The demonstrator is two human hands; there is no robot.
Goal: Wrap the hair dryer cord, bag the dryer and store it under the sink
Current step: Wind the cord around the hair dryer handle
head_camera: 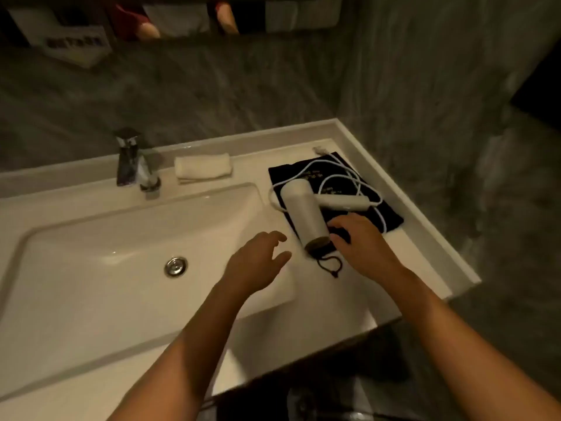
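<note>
Reaching toward the hair dryer (305,215), with the opening step of the task judged to be in hand: cord not yet wrapped, dryer not yet bagged

Lying on the desk (403,253) just beyond the fingertips of both hands, barrel pointing back toward the wrists, dark end nearest the fingers. Resting partly on the dark bag (385,218), spread flat under and beyond the dryer, farther out than the fingers. Folding handle (343,203) angling off beyond the right hand

Right hand (362,247): fingers (340,238) spread moderately wide, curling, touching or all but touching the dark end of the barrel; holding nothing as far as can be told. Left hand (258,259): fingers (277,237) spread wide, empty, hovering near the barrel on the side facing the basin (91,268), apart from it

White cord (349,174) lying in loose loops over the bag, well beyond the fingertips, plug (318,150) at the far corner. Bag drawstring (329,264) trailing between the two hands, just below the right fingertips

Next move, as a judgement: closing one hand round the barrel or handle, lifting clear of the bag, then gathering the loose cord with the free hand, starting from the handle end and coiling toward the plug. Calling for care to keep the loops from snagging on the drawstring, and to leave the bag mouth reachable for the following step. Storage space under the sink not visible here
</note>
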